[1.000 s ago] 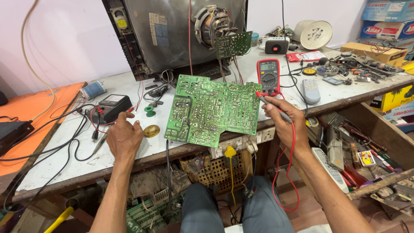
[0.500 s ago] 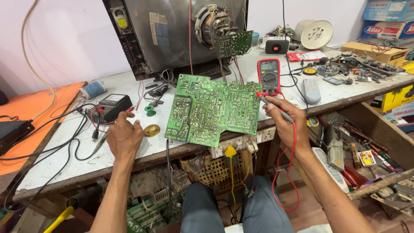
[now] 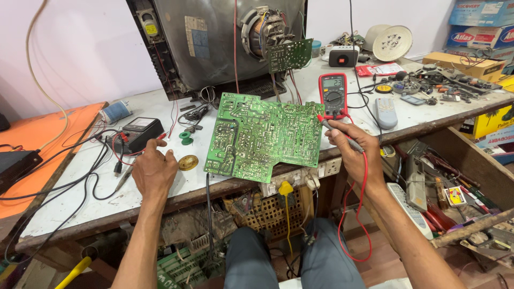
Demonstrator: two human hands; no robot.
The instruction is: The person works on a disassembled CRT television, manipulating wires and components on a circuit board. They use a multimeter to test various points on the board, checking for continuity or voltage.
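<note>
A large green circuit board [image 3: 265, 136] lies solder side up on the white workbench [image 3: 80, 182]. My right hand [image 3: 353, 147] grips a red test probe [image 3: 327, 122], its tip at the board's right edge. Its red lead [image 3: 357, 214] loops down below the bench. A red multimeter [image 3: 333, 93] lies just behind that hand. My left hand [image 3: 154, 170] rests on the bench left of the board, fingers curled loosely, holding nothing. Close to it lie a round brass-coloured tin [image 3: 188, 162] and a tool [image 3: 124, 176] among black cables.
An opened picture-tube set [image 3: 225, 43] stands behind the board with a small green board [image 3: 289, 55] on its neck. A black meter box [image 3: 140, 132], a grey remote [image 3: 386, 112] and scattered tools [image 3: 444, 88] lie on the bench. An orange surface [image 3: 32, 139] is at left.
Little differs: both hands stay where they were, the right hand keeping the probe at the board's right edge.
</note>
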